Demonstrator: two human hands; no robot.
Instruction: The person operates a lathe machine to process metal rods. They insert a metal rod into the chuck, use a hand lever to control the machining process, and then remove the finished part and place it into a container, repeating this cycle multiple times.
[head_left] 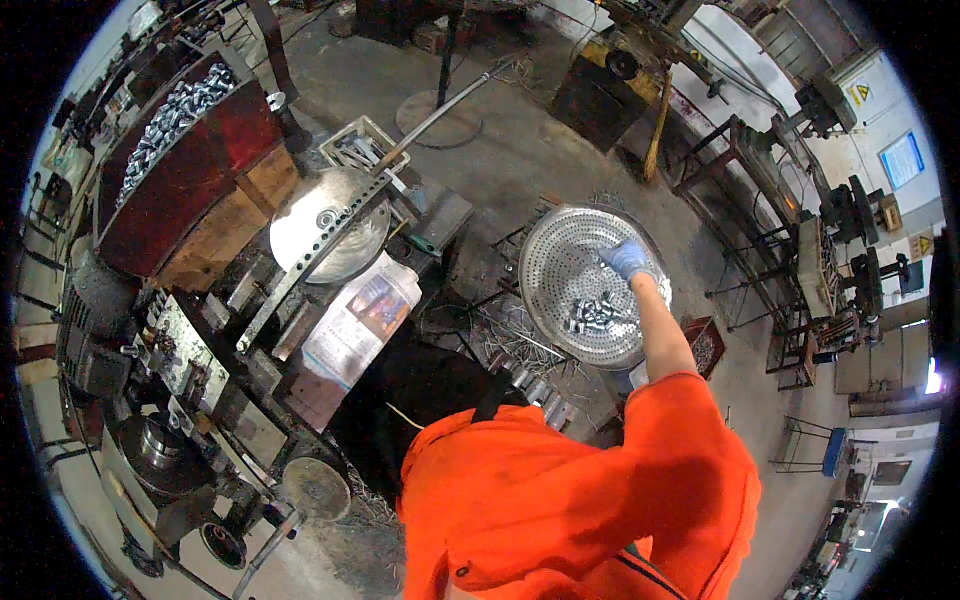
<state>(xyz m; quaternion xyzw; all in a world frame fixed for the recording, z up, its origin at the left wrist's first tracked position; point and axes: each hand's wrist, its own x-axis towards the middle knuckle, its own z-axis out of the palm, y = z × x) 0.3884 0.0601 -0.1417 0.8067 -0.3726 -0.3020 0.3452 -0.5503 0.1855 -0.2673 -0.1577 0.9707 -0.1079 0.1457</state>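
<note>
My right hand (628, 261), in a blue glove, reaches over the far right part of a round perforated metal pan (550, 262). Its fingers look closed together, and whatever they may hold is hidden. Below the hand, toward the pan's near side, lies a small heap of shiny metal cylindrical pieces (594, 314). Bare skin of the forearm shows between the glove and my orange sleeve (690, 420). My left hand is not visible.
At the left, a red metal bin (200, 180) is heaped with shiny metal parts. Beside it are a metal disc (310, 225), a long perforated bar (300, 268) and a printed sack (355, 325). Metal rods (525, 340) litter the floor near the pan. A broom (655, 140) leans farther back.
</note>
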